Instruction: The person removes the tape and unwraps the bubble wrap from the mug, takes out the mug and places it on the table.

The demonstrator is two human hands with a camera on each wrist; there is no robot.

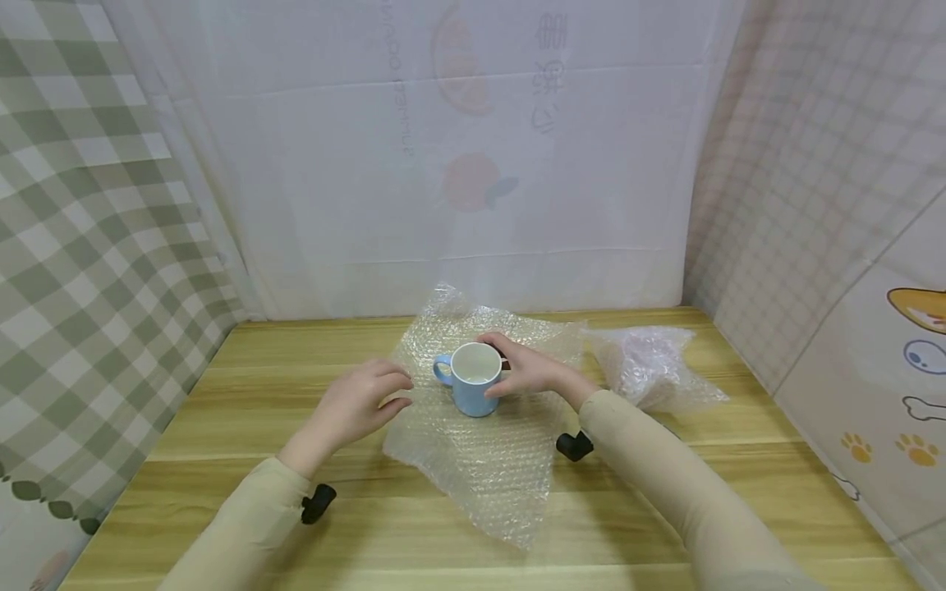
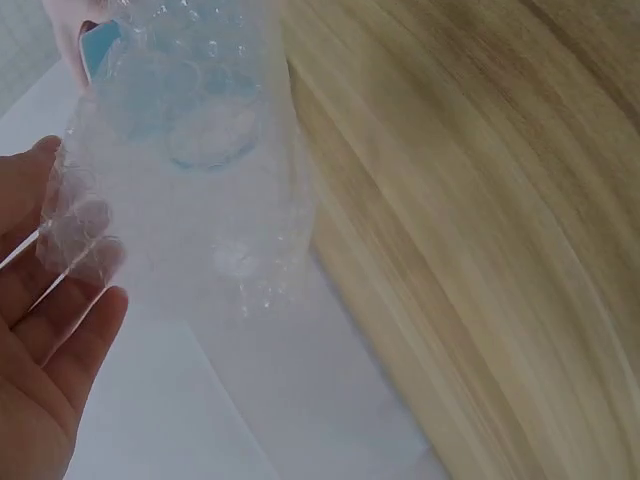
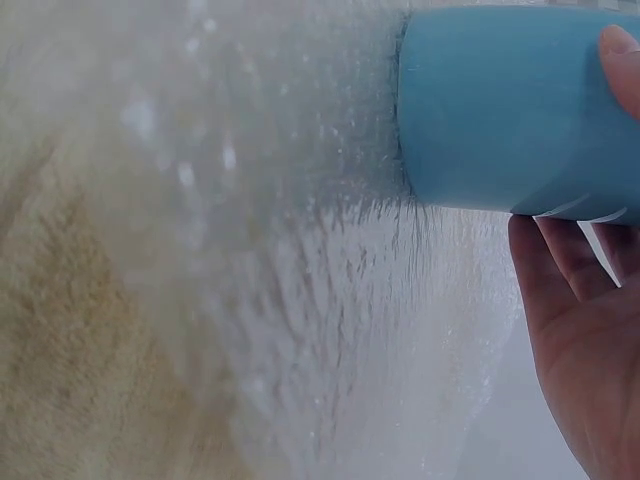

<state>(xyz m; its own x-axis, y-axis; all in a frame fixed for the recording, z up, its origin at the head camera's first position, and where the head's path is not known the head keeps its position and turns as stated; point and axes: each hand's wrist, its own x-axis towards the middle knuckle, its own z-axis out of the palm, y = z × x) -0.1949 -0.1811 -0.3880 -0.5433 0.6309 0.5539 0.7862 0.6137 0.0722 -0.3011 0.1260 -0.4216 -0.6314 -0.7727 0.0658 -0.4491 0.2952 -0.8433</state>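
Note:
A light blue mug (image 1: pixel 476 392) with a white inside stands upright on a sheet of bubble wrap (image 1: pixel 473 468), its handle (image 1: pixel 441 370) to the left. My right hand (image 1: pixel 521 369) holds the mug from the right, thumb on the near side and fingers round the far side. In the right wrist view, the fingers (image 3: pixel 565 255) touch the mug's wall (image 3: pixel 500 110). My left hand (image 1: pixel 362 402) is at the wrap's left edge, with a gap between thumb and fingers. In the left wrist view, the clear wrap (image 2: pixel 180 210) overlaps its fingertips.
A bundle in bubble wrap (image 1: pixel 650 365) lies at the right on the wooden table (image 1: pixel 244 410); its content is hidden. A white curtain (image 1: pixel 332 189) closes off the back, with a green checked cloth (image 1: pixel 89 189) at the left and a printed one (image 1: pixel 850 287) at the right.

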